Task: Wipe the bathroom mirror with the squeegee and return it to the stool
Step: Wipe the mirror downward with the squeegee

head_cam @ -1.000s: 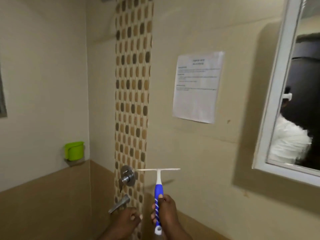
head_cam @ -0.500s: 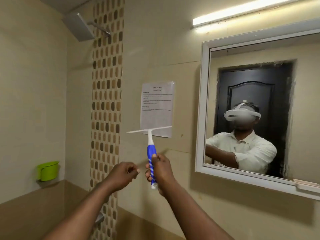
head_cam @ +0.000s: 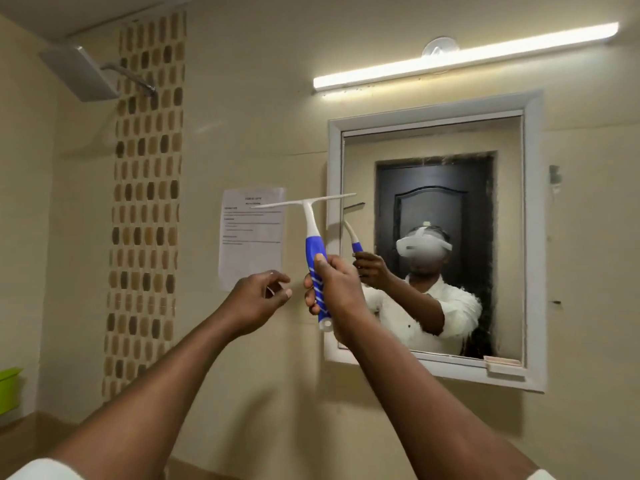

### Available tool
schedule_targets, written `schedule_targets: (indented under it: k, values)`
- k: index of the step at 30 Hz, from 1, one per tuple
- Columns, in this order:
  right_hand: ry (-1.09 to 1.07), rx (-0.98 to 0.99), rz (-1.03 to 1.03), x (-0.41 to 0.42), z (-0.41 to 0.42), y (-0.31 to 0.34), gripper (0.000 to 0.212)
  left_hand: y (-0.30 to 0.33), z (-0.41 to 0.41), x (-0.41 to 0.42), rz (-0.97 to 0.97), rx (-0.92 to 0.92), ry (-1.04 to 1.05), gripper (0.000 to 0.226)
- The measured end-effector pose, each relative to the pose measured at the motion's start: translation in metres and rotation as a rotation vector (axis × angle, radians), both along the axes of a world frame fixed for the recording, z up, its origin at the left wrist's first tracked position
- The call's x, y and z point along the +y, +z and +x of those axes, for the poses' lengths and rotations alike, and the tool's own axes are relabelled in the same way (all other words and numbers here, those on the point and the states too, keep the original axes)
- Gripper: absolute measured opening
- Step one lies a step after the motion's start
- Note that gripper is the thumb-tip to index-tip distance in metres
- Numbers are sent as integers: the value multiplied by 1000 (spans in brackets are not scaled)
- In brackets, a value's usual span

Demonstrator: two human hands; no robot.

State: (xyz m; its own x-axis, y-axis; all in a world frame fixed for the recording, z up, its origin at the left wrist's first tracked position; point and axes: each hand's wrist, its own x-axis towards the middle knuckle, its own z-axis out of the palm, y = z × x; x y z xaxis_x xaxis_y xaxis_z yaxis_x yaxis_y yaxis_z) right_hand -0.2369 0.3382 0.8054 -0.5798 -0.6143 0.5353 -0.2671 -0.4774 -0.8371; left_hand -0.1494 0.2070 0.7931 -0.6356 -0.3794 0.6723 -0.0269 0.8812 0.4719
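Raised since earlier, the right hand (head_cam: 334, 289) clenches the squeegee (head_cam: 313, 252), hiding mid-handle; its blade overlaps the mirror (head_cam: 533, 237) frame. Beside it, left hand (head_cam: 258, 299) hangs loosely curled, holding nothing.

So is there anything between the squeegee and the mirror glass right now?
Nothing visible. The right hand holds the squeegee upright by its blue handle, with the blade's right end over the left edge of the mirror. The empty left hand is off to the left, and the paper notice is on the wall beside the frame.
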Motion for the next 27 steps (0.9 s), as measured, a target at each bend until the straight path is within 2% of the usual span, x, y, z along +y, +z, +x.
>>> schedule_targets:
  k: [5, 15, 20, 23, 27]
  values:
    - [-74, -21, -81, 25, -22, 31, 17, 41, -25, 15, -151, 94, -14, 48]
    - [-318, 39, -188, 53, -60, 78, 18, 90, -62, 21, -545, 100, 119, 66]
    - [-392, 69, -197, 48, -70, 91, 16, 92, -73, 9, -591, 64, 176, 68]
    - [-399, 58, -212, 42, -74, 98, 21, 89, -74, -1, -601, 45, 186, 68]
    - [-404, 72, -224, 33, -80, 103, 15, 86, -72, -15, -593, 47, 188, 68]
